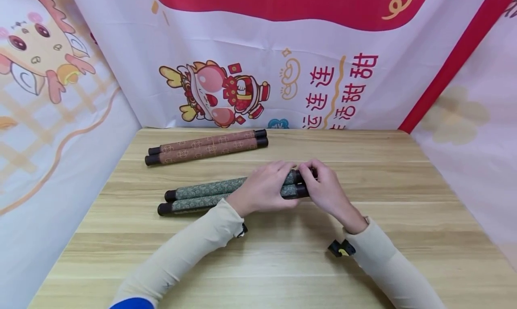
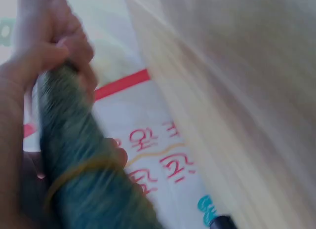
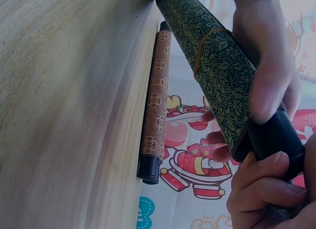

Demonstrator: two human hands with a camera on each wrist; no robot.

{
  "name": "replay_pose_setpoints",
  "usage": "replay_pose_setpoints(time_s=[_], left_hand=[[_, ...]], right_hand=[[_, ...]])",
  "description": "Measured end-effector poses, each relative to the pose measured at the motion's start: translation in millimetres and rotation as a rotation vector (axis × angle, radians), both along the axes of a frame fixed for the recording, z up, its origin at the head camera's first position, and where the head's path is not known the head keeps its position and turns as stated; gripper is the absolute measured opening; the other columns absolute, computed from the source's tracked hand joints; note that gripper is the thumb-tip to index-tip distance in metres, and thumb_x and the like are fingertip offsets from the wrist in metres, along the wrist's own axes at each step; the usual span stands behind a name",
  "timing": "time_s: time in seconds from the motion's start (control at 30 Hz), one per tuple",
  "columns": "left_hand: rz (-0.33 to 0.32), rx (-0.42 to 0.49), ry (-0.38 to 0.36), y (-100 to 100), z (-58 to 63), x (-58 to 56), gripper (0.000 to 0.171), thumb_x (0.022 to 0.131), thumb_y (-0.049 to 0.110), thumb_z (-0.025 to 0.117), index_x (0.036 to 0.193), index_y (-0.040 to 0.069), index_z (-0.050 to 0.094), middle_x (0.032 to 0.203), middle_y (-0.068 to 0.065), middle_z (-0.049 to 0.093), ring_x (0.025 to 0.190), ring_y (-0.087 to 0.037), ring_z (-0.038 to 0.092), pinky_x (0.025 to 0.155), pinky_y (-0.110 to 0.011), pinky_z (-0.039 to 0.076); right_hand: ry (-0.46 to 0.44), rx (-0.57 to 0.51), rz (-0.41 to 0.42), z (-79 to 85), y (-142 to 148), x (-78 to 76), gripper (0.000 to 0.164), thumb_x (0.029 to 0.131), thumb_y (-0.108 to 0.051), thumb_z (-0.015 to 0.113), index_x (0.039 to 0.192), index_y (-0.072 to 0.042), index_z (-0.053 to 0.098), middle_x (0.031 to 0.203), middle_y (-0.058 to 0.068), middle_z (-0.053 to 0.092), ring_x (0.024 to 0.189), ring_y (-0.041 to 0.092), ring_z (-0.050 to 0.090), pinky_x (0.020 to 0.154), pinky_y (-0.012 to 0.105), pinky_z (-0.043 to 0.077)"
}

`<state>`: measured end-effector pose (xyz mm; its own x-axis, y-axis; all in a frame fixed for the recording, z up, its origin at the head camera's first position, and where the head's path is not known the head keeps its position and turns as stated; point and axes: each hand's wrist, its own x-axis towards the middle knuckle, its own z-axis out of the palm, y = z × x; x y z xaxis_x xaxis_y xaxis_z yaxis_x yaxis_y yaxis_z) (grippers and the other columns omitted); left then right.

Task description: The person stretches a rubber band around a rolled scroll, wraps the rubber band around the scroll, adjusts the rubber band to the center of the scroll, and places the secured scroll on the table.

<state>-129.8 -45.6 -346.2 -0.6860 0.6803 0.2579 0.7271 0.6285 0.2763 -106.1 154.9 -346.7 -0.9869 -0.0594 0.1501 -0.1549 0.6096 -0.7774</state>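
Note:
A green patterned scroll (image 1: 210, 188) with two rollers side by side and dark end caps slants over the wooden table. My left hand (image 1: 264, 190) grips it near its right end, thumb and fingers on opposite sides. Curled fingers of my right hand (image 1: 326, 188) hold the dark caps at that same end, as the right wrist view also shows. A thin yellowish band (image 3: 201, 49) goes round the green roll (image 3: 217, 86). Behind it, a brown patterned scroll (image 1: 210, 148), also two rollers with black ends, lies apart on the table.
The wooden table (image 1: 363, 264) reaches back to a white printed cloth (image 1: 250, 35) with red lettering and a cartoon figure. Printed cloth (image 1: 44, 134) also hangs at the left side and at the right.

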Motion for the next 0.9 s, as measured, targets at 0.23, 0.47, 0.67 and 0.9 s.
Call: replay_pose_setpoints(time_s=[0.23,0.47,0.67,0.9], left_hand=[[0.096,-0.122,0.019,-4,-8.9,0.7,0.074,0.08,0.055,0.085,0.135,0.015,0.056,0.115,0.0,0.073,0.093,-0.021,0.072,0.072,-0.042,0.06],[0.116,-0.129,0.0,-21,-12.9,1.7,0.076,0.08,0.054,0.086,0.136,0.012,0.057,0.123,-0.003,0.072,0.103,-0.026,0.073,0.079,-0.046,0.061],[0.174,-0.157,-0.036,-47,-22.5,1.6,0.075,0.077,0.053,0.089,0.132,0.011,0.06,0.123,-0.004,0.072,0.103,-0.025,0.072,0.08,-0.046,0.061],[0.219,-0.174,-0.081,-77,-29.4,1.2,0.073,0.074,0.051,0.09,0.129,0.013,0.06,0.102,0.004,0.069,0.083,-0.017,0.066,0.068,-0.04,0.057]], right_hand=[[0.006,0.005,0.013,1.0,-1,-0.6,0.032,0.111,-0.033,0.051,0.112,-0.009,0.071,0.111,0.015,0.074,0.099,0.027,0.065,0.084,0.036,0.051],[0.011,0.015,0.026,3.2,-2,-0.2,0.031,0.11,-0.034,0.052,0.112,-0.01,0.072,0.109,0.015,0.074,0.094,0.027,0.064,0.079,0.035,0.051],[-0.032,0.01,0.009,2.0,6,-1.2,0.033,0.111,-0.037,0.051,0.113,-0.011,0.071,0.105,0.016,0.071,0.087,0.027,0.063,0.07,0.035,0.053],[-0.067,-0.009,0.026,2.4,8,-1.1,0.039,0.111,-0.043,0.05,0.115,-0.011,0.071,0.091,0.014,0.068,0.067,0.021,0.062,0.061,0.034,0.054]])
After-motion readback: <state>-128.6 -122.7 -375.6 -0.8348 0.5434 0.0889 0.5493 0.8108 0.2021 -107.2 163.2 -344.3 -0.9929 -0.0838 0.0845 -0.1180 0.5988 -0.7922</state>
